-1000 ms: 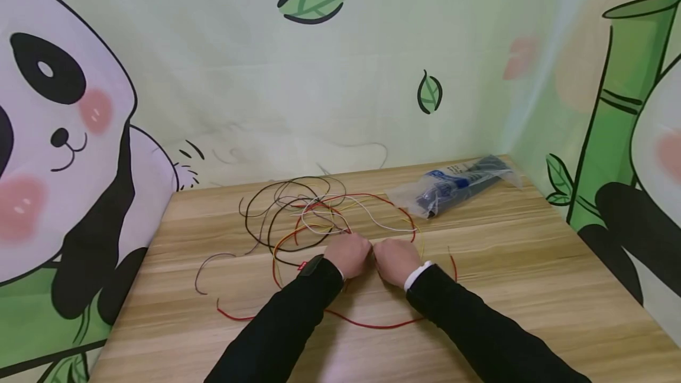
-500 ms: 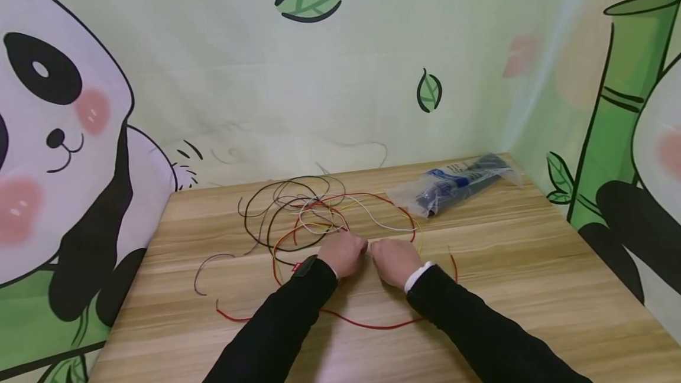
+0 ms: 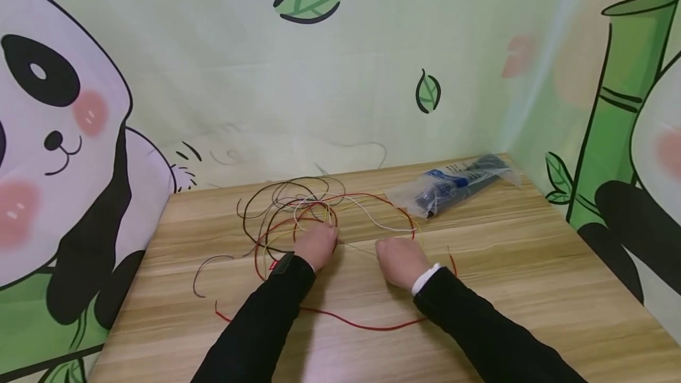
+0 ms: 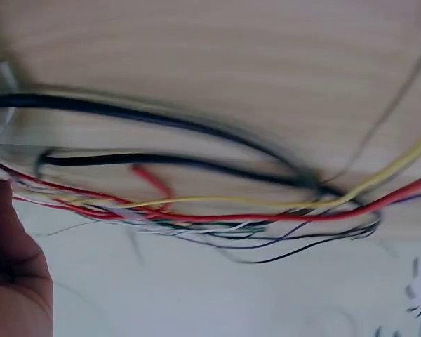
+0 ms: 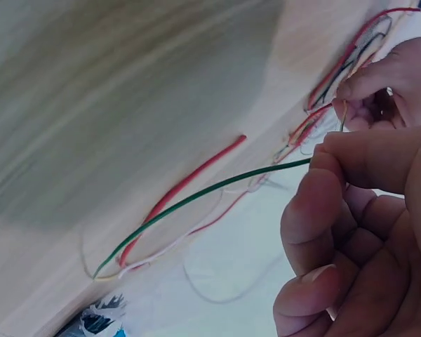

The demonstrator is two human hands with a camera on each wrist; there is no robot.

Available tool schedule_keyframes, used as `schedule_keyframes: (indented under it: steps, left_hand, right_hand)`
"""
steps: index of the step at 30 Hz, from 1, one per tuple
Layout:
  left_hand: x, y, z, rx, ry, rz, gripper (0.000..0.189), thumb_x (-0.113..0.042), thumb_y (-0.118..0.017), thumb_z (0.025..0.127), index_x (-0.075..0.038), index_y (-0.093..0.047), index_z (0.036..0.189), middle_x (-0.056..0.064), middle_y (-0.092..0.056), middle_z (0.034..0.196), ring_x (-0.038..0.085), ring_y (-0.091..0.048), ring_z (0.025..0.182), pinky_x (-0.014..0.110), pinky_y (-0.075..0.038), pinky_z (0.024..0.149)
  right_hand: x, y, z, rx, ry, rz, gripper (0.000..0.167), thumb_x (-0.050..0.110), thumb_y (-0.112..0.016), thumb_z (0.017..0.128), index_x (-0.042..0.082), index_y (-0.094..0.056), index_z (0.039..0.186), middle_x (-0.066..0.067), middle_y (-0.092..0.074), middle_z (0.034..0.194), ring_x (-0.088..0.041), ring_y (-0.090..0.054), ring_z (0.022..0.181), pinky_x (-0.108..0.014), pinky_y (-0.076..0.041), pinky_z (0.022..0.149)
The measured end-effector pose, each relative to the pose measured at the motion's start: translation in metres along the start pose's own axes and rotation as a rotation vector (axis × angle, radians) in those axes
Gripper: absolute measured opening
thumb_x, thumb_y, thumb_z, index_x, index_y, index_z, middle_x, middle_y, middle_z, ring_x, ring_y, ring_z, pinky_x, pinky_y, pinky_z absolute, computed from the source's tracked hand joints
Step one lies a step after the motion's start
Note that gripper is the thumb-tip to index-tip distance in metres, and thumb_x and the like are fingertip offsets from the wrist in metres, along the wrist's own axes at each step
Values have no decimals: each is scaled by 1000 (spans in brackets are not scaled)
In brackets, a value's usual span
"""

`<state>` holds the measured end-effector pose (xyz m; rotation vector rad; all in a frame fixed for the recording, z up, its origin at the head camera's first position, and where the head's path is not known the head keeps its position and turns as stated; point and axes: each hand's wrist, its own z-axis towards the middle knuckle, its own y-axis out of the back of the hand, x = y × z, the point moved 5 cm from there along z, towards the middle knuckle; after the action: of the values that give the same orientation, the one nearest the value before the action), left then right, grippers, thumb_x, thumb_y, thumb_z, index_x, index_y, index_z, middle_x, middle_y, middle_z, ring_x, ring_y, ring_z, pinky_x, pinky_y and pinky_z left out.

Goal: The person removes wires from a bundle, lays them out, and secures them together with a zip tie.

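In the head view a tangle of thin wires lies at the table's middle, with black loops (image 3: 245, 213), red (image 3: 257, 257) and white wires (image 3: 366, 209). My left hand (image 3: 318, 245) pinches at the near side of this tangle. My right hand (image 3: 401, 262) faces it across a small gap, which a thin wire (image 3: 357, 247) spans from hand to hand. In the right wrist view, a green wire (image 5: 196, 194) trails from my right thumb and forefinger. The left wrist view has red (image 4: 266, 217), yellow (image 4: 266, 202) and black wires (image 4: 161, 116) running out beside my left fingers.
A clear plastic bag (image 3: 452, 185) with dark blue contents lies at the back right of the wooden table (image 3: 505, 312). One red wire (image 3: 367, 328) curves along the front, under both forearms. Behind stands a printed cloth backdrop (image 3: 372, 105) with pandas and leaves.
The hands were close together; my left hand has moved left and slightly away from me, opening a gap with the wire stretched across it. The near wire loops shifted left with it.
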<state>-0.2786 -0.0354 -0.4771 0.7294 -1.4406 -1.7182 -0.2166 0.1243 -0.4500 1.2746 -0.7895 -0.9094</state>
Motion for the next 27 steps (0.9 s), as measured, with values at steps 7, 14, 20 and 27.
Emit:
schedule_keyframes:
  steps: [7,14,20,27]
  left_hand:
    - [25,10,-9,-122,75,-41,7,-2,-68,85,-8,-69,86,8,-65,81,25,-65,77,37,-53,66]
    - [49,18,-18,-171,163,-123,11,-1,-65,87,-8,-71,93,9,-65,83,25,-64,76,37,-52,63]
    - [68,32,-27,-283,179,-198,8,-1,-67,86,-6,-71,89,9,-60,84,26,-61,76,39,-51,67]
    - [79,50,-40,-303,185,-299,8,-2,-68,87,-6,-71,93,10,-57,89,24,-59,75,36,-50,65]
  right_hand:
    - [-7,11,-10,-10,-37,31,17,11,-61,88,13,-59,71,-2,-61,67,-21,-59,56,-39,-44,43]
    - [-17,21,-20,10,-98,66,17,16,-60,91,13,-61,74,0,-59,66,-17,-53,53,-36,-42,44]
    - [-30,32,-28,-33,-121,81,18,15,-61,90,15,-60,72,1,-57,65,-15,-52,53,-33,-39,43]
    - [-48,46,-35,-120,-153,107,8,14,-68,85,13,-62,78,1,-59,67,-15,-54,56,-34,-42,47]
